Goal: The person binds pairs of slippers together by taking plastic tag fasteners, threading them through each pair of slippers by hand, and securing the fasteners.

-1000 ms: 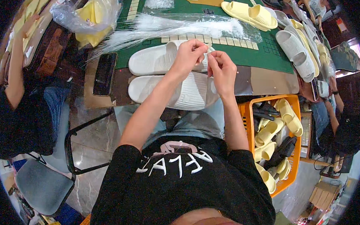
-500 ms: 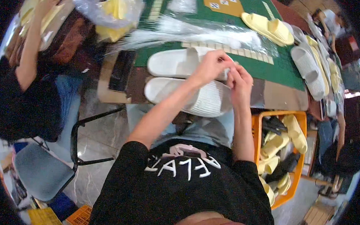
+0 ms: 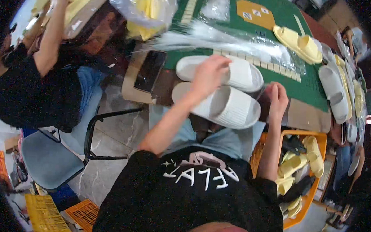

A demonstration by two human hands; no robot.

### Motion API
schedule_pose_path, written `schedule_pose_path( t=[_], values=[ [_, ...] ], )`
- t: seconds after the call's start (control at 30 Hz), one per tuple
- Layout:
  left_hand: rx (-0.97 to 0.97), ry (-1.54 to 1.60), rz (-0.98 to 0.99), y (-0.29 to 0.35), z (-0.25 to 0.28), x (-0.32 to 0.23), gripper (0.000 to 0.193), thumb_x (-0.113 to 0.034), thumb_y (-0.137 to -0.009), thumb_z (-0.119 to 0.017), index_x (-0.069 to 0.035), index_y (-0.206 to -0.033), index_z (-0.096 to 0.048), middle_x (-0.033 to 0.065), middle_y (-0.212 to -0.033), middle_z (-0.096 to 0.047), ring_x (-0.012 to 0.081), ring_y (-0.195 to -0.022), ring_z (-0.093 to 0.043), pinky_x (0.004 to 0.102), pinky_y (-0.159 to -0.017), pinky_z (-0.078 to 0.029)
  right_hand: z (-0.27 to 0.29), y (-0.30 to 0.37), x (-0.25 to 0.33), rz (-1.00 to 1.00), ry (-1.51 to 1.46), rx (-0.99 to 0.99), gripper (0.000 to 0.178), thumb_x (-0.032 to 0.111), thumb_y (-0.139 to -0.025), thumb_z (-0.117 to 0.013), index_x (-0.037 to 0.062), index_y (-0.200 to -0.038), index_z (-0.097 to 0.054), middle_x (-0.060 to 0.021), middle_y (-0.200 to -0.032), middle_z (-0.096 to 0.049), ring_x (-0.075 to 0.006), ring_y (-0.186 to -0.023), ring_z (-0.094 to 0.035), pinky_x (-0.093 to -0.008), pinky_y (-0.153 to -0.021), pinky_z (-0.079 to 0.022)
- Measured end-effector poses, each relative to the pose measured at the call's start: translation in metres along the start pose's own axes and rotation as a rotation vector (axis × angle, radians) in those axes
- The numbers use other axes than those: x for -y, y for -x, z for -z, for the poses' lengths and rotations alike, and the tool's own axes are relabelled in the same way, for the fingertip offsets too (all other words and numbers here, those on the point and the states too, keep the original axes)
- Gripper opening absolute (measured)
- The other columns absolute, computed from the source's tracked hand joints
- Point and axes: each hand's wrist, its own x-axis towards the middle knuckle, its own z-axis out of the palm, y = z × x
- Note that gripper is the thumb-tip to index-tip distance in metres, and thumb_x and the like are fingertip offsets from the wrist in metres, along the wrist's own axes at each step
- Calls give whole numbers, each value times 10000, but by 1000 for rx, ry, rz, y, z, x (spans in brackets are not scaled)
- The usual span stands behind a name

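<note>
Two white slippers lie side by side at the table's near edge, a far slipper and a near slipper, both with ribbed straps to the right. My left hand is over the far slipper beside its strap, fingers bent and bunched, slightly blurred. Right of the slippers, my right hand is raised with its fingers drawn together. Whatever either hand may pinch is too small to make out. Behind the slippers lies a bundle of thin white strands on clear plastic.
A dark phone lies left of the slippers. Yellow slippers sit at the far right of the green mat, with more white ones beyond. An orange crate of yellow slippers stands at my right. A co-worker's arm is at left.
My hands have parted: the left has drawn back over the far slipper, the right has moved off to the right. The whole view has shifted, so the table sits farther right.
</note>
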Motion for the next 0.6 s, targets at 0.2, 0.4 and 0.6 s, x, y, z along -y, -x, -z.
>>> schedule_pose_path(
  t=[0.2, 0.4, 0.6],
  values=[
    [223, -303, -138, 29, -9, 12, 326, -6, -674, -547, 8, -1000, -559, 190, -981, -586, 378, -889, -534, 425, -822, -421, 30, 5, -35, 104, 113, -162, 199, 137, -926, -480, -28, -982, -577, -60, -898, -613, -129, -854, -570, -253, -778, -460],
    [230, -331, -152, 43, -48, -7, 169, -9, -684, -507, -48, -827, -588, 141, -791, -599, 340, -771, -570, 430, -661, -466, 23, 10, -36, 148, 153, -225, 198, 128, -919, -488, -32, -982, -585, -83, -892, -619, -136, -832, -570, -261, -769, -459],
    [-81, -258, -276, -14, 48, -36, 234, -50, -765, -466, -24, -956, -599, 188, -909, -615, 349, -849, -597, 395, -740, -475, 25, 18, -33, 185, 177, -255, 206, 148, -928, -484, -28, -958, -589, -54, -859, -601, -113, -779, -548, -244, -729, -452]
  ],
)
